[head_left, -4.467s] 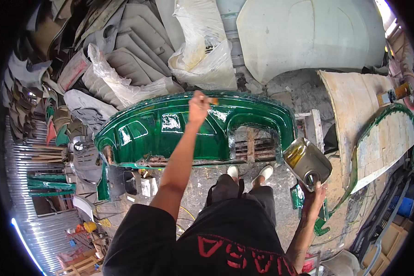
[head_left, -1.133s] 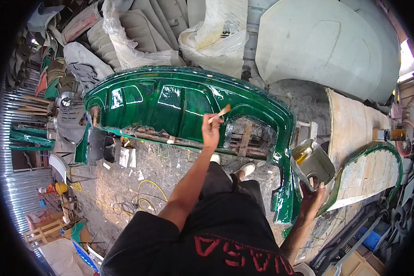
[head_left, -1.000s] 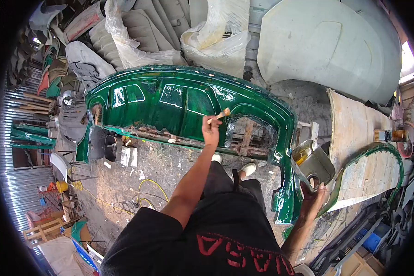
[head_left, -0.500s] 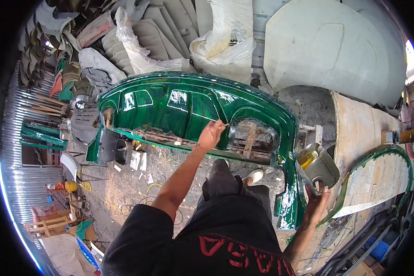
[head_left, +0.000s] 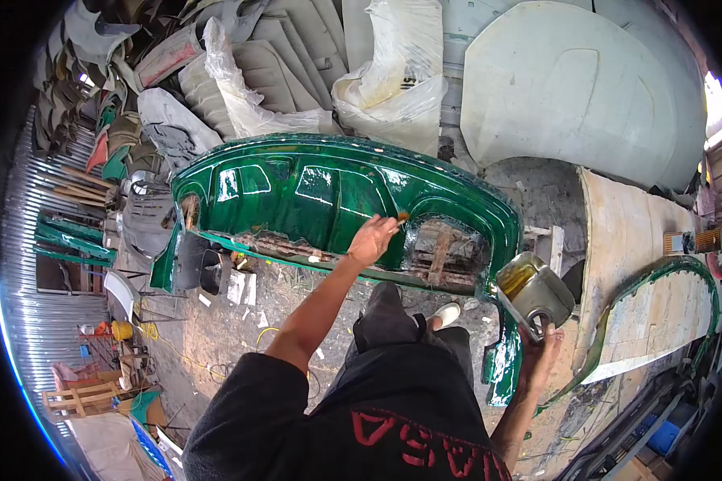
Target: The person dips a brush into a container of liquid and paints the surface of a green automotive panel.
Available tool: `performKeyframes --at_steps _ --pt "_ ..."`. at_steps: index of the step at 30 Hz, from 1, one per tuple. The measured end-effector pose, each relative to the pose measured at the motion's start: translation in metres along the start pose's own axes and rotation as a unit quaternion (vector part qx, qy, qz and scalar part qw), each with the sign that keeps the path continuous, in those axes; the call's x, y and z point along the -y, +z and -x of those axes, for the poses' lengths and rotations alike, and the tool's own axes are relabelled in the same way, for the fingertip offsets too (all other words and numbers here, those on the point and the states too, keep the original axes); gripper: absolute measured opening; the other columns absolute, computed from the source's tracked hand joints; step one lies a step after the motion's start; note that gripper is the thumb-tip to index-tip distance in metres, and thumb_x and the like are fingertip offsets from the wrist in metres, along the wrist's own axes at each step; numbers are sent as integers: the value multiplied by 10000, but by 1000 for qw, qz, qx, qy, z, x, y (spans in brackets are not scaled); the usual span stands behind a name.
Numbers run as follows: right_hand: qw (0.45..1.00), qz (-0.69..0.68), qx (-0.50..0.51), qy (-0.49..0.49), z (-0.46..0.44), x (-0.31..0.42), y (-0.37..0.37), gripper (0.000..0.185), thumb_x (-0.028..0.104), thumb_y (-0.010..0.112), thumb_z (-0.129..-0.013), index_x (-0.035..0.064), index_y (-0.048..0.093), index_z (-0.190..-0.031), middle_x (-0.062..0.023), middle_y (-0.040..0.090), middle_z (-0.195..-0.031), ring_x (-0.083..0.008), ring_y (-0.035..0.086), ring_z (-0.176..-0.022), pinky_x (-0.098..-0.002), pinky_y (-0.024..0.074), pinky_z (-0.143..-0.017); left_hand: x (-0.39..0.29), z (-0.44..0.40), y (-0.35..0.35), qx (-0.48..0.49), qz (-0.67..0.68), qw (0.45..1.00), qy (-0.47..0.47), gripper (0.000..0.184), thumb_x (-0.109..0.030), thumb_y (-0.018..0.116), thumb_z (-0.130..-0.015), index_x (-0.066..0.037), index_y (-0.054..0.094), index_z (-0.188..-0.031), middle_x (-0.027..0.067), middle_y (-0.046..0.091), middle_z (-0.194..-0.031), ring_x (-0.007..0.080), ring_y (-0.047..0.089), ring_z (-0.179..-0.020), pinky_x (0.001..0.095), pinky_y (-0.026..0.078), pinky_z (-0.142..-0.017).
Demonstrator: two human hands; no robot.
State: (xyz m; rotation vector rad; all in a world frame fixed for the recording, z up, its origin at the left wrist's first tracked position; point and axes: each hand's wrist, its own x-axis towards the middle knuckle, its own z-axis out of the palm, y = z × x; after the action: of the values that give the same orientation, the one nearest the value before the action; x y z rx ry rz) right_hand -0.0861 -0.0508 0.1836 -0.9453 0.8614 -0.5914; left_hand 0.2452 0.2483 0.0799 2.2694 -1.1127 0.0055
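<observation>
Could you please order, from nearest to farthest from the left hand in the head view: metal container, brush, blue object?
1. Brush, held in the left hand.
2. Metal container, rightward, in the right hand.
3. Blue object, far lower right.

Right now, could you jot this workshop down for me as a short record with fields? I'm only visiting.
Left hand: holds a small brush
Brush position: by the upper left edge of the opening in the green piece; contact cannot be told
Right hand: holds a metal container
Container: cut open, amber-coloured inside
Green piece: long, curved, glossy
Beyond it: plastic-wrapped pieces and a large pale panel
Footwear: one pale shoe plainly visible
</observation>
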Motion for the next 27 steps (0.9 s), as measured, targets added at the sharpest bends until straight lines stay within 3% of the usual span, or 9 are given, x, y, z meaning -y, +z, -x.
performKeyframes --at_steps 3,4,9,13,18,19,21,25,27 --pt "999 19 32 3 8 1 29 571 333 649 -932 41 358 -1328 -148 525 -1261 -266 565 -1110 -418 560 -845 -6 -21 -32 86 36 993 -65 126 -82 495 -939 -58 550 -1049 152 601 -882 382 602 -845 453 464 -841" --pt "999 25 37 13 10 -1 36 566 332 655 -925 34 379 -1319 -141 521 -1262 -252 556 -1129 -419 563 -837 19 -38 -30 55 29 996 65 117 -82 515 -926 -66 541 -1038 158 607 -897 401 590 -856 472 468 -805" --pt "999 16 33 10 28 -15 68 698 317 694 -898 -27 302 -1362 -168 505 -1261 -271 541 -1160 -506 556 -899 23 -96 -63 -81 -8 995 57 153 -40 538 -897 -49 588 -1041 141 608 -900 402 561 -833 463 450 -793" --pt "1000 -1 29 6 49 -22 89 660 307 679 -910 -11 317 -1361 -154 487 -1289 -255 499 -1220 -511 555 -903 31 -34 -17 27 -27 991 130 215 -84 530 -915 -61 601 -1117 137 612 -923 346 601 -921 449 459 -887" --pt "1000 -4 24 4 65 -34 94 615 323 654 -923 36 341 -1368 -128 475 -1311 -241 469 -1265 -504 552 -902 44 -65 -31 161 -29 980 116 245 -166 513 -949 -98 610 -1164 179 617 -969 379 586 -892 467 471 -828" --pt "1000 -2 21 3 68 -35 95 615 323 654 -923 36 341 -1368 -128 475 -1311 -241 469 -1265 -504 552 -902 44 -87 -38 84 -19 978 191 263 -144 529 -931 -104 622 -1174 173 603 -901 379 571 -853 461 468 -807" --pt "1000 8 21 -2 73 -34 97 610 325 648 -926 34 344 -1368 -124 475 -1311 -241 465 -1273 -508 549 -906 17 -118 -66 48 20 989 137 334 -78 544 -889 -87 599 -1217 157 612 -891 361 565 -862 430 474 -802" --pt "1000 5 11 -1 78 -38 99 609 316 649 -925 37 343 -1372 -121 477 -1307 -243 467 -1271 -504 548 -908 8 -81 -52 38 -86 986 134 438 -17 560 -834 -43 529 -1270 129 628 -893 333 569 -926 403 481 -867" --pt "1000 3 -2 0 81 -37 104 595 313 651 -925 41 349 -1359 -128 471 -1314 -249 472 -1263 -502 544 -916 29 -41 -24 35 -71 981 177 334 -58 523 -905 -91 554 -1236 134 606 -889 351 560 -817 434 472 -838"
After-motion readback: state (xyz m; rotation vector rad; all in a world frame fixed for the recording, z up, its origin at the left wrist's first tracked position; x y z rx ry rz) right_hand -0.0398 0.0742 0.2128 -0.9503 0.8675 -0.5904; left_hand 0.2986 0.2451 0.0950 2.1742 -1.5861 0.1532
